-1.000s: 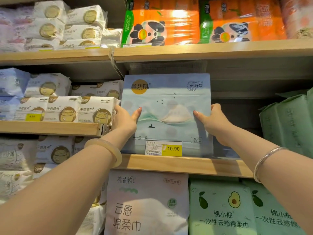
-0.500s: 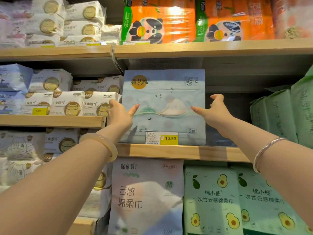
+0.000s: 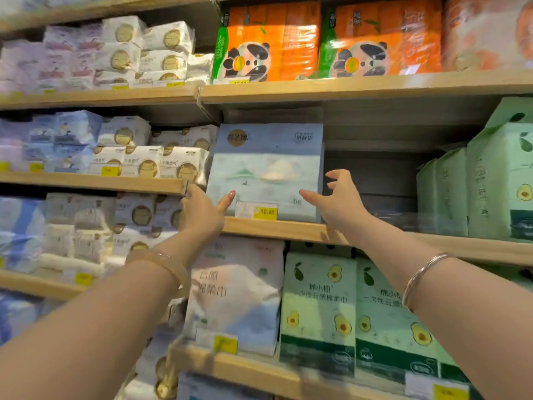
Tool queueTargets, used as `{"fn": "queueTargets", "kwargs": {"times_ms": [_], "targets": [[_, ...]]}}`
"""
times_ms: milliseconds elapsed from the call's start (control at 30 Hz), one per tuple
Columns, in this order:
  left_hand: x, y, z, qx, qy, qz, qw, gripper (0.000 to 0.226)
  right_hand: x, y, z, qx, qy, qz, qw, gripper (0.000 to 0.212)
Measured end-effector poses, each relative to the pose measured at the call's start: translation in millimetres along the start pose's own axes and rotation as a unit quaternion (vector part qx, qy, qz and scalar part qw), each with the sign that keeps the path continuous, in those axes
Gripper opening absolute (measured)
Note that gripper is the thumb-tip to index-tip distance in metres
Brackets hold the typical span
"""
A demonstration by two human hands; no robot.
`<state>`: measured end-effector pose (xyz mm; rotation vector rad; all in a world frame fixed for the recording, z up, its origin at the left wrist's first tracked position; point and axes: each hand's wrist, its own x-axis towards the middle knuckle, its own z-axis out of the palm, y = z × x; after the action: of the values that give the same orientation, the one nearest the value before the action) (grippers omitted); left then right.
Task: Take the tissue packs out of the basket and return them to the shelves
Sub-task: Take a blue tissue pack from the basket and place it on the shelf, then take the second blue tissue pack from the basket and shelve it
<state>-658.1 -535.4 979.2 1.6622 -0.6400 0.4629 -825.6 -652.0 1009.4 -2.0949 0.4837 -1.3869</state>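
A pale blue tissue pack (image 3: 266, 168) with a mountain picture stands upright on the middle wooden shelf (image 3: 288, 230), behind a yellow 10.90 price tag (image 3: 256, 210). My left hand (image 3: 203, 210) is at its lower left corner with fingers straight, the thumb near the pack's front. My right hand (image 3: 336, 199) hovers at the lower right corner, fingers spread and loosely bent, holding nothing. Whether either hand still touches the pack is hard to tell. The basket is out of view.
A dark gap (image 3: 372, 183) lies right of the blue pack, then green avocado packs (image 3: 487, 180). White packs (image 3: 161, 163) fill the left shelves, orange panda packs (image 3: 271, 50) the top shelf. More packs (image 3: 317, 310) stand on the shelf below.
Both hands have released the sides of the blue pack and drawn back and down to its lower corners. The view has pulled back and tilted, showing more shelves.
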Motion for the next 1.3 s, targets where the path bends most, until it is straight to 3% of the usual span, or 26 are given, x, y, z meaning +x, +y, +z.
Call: {"fn": "queueTargets", "kwargs": {"times_ms": [267,400,567,667,767,833,900,967,1133,1233,1300], "targets": [[-76,-43,1,0.038,-0.015,-0.091,0.995,0.076,-68,29,22,0.053,-0.121,0.023,0.991,0.062],[-110,-88,9,0.061,-0.030,-0.146,0.987,0.081,-101,61,62,0.072,-0.162,0.076,0.981,0.063],[-167,-186,20,0.097,-0.066,-0.221,0.968,0.081,-170,133,143,0.061,-0.205,0.165,0.963,0.051],[-204,-251,26,0.108,-0.124,-0.259,0.952,0.076,-221,178,181,0.044,-0.243,0.230,0.941,0.037],[-249,-315,35,0.128,-0.189,-0.296,0.928,0.066,-280,232,208,0.013,-0.281,0.290,0.915,0.039],[-287,-355,42,0.153,-0.225,-0.336,0.902,0.073,-324,276,223,-0.015,-0.309,0.351,0.884,0.035],[-319,-387,48,0.144,-0.254,-0.378,0.879,0.057,-367,316,230,-0.051,-0.334,0.415,0.845,0.037],[-358,-425,58,0.161,-0.287,-0.437,0.837,0.108,-417,360,238,-0.078,-0.347,0.455,0.816,0.041],[-471,-519,70,0.202,-0.313,-0.479,0.795,0.076,-544,454,245,-0.121,-0.394,0.570,0.711,0.038],[-536,-565,75,0.233,-0.365,-0.523,0.734,0.066,-619,501,242,-0.151,-0.409,0.628,0.644,0.040],[-572,-592,79,0.254,-0.395,-0.543,0.696,0.074,-662,524,240,-0.163,-0.415,0.654,0.611,0.046]]}}
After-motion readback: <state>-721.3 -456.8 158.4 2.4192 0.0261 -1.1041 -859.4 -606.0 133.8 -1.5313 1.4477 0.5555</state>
